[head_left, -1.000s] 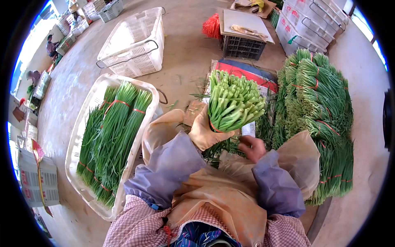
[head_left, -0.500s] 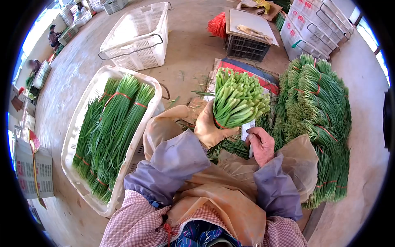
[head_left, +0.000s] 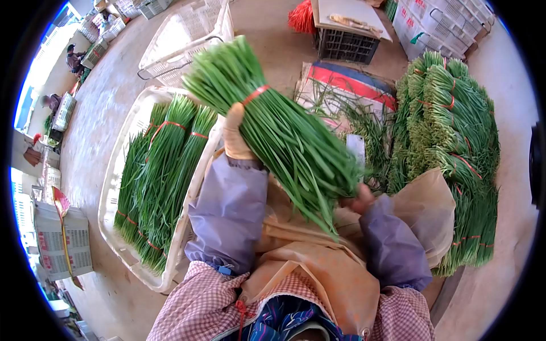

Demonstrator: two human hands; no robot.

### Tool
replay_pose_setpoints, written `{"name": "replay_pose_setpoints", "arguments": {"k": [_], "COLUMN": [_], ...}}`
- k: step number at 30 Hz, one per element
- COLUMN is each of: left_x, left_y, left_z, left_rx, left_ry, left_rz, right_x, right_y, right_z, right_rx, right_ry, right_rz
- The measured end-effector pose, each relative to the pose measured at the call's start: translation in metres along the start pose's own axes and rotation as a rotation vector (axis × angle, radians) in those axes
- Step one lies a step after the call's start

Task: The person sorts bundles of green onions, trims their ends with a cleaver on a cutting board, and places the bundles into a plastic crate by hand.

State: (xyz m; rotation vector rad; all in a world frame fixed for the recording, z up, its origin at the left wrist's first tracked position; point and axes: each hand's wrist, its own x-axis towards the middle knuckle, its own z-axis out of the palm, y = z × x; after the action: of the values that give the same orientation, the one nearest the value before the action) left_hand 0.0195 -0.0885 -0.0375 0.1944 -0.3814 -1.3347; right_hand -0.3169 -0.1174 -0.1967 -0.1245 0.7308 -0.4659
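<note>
A bundle of long green stalks (head_left: 284, 136), tied with a red band, lies slanted across the middle of the view, its cut ends at the upper left. My gloved left hand (head_left: 236, 135) grips it just below the band. My bare right hand (head_left: 359, 200) is blurred at the bundle's loose leafy end, partly hidden by it; its fingers cannot be made out. To the left a white crate (head_left: 107, 219) holds several banded bundles (head_left: 165, 165). At the right stands a large pile of banded bundles (head_left: 455, 148).
Loose stalks lie on a red, blue and pale sack (head_left: 352, 79) ahead. Behind it are a black crate (head_left: 346, 46) under a board, and red strings (head_left: 301, 17). Another white crate (head_left: 185, 42) stands upper left, stacked crates (head_left: 438, 25) upper right. Two people (head_left: 74, 59) sit far left.
My left hand has moved up and left with the bundle, which has swung from cut ends facing me to lying lengthwise. My right hand has moved slightly to the leafy end.
</note>
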Motion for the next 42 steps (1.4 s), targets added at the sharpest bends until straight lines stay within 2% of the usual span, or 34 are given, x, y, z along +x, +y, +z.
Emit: {"name": "replay_pose_setpoints", "arguments": {"k": [1,3,4,6,8,11,14,15,19,23,25,27,29,32,33,35,38,41,42], "left_x": [0.002,0.002,0.003,0.005,0.008,0.009,0.008,0.007,0.01,0.009,0.011,0.013,0.012,0.016,0.016,0.016,0.016,0.011,0.011], "left_y": [0.006,0.01,0.009,0.007,0.002,-0.003,-0.012,-0.013,-0.012,-0.011,-0.012,-0.013,-0.012,-0.009,-0.01,-0.013,-0.015,-0.018,-0.019], "left_z": [-0.008,-0.011,-0.012,-0.012,-0.013,-0.011,0.001,0.002,-0.008,-0.014,-0.015,-0.019,-0.019,-0.024,-0.023,-0.019,-0.018,-0.014,-0.013], "left_rx": [-0.011,-0.01,-0.011,0.002,0.017,0.027,-0.002,-0.004,0.01,-0.01,-0.013,0.013,0.031,0.023,0.025,0.039,0.065,0.044,0.042], "left_ry": [0.046,0.095,0.114,0.126,0.145,0.068,0.03,0.028,0.023,0.02,0.026,0.049,0.064,0.059,0.056,0.045,0.067,0.07,0.07], "left_rz": [0.048,0.114,0.146,0.136,0.136,0.066,0.035,0.036,0.033,0.02,0.013,0.048,0.073,0.06,0.058,0.068,0.091,0.076,0.067], "right_x": [-0.006,-0.017,-0.027,-0.075,-0.095,-0.124,-0.139,-0.135,-0.087,-0.059,-0.067,-0.077,-0.084,-0.111,-0.117,-0.102,-0.079,-0.068,-0.06], "right_y": [-0.014,-0.043,-0.06,-0.07,-0.076,-0.055,-0.032,-0.027,-0.008,-0.002,-0.003,-0.008,-0.012,0.012,0.008,0.015,0.025,0.03,0.029], "right_z": [-0.023,-0.068,-0.082,0.015,0.041,0.114,0.164,0.179,0.179,0.177,0.185,0.183,0.188,0.217,0.204,0.191,0.176,0.18,0.178], "right_rx": [-0.271,-0.899,-1.298,-1.082,-0.79,-0.703,-1.022,-1.154,-1.444,-1.392,-1.22,-0.934,-0.708,-0.795,-1.185,-1.53,-1.653,-1.539,-1.584], "right_ry": [0.048,0.35,0.313,0.647,0.455,0.268,0.053,0.049,0.078,0.044,0.019,0.117,0.123,0.137,0.039,-0.066,0.126,0.103,0.085], "right_rz": [-0.202,-0.553,-0.798,-0.934,-1.083,-1.135,-0.945,-0.842,-0.943,-1.21,-1.195,-1.166,-1.314,-1.208,-1.165,-1.085,-1.098,-1.016,-1.204]}}
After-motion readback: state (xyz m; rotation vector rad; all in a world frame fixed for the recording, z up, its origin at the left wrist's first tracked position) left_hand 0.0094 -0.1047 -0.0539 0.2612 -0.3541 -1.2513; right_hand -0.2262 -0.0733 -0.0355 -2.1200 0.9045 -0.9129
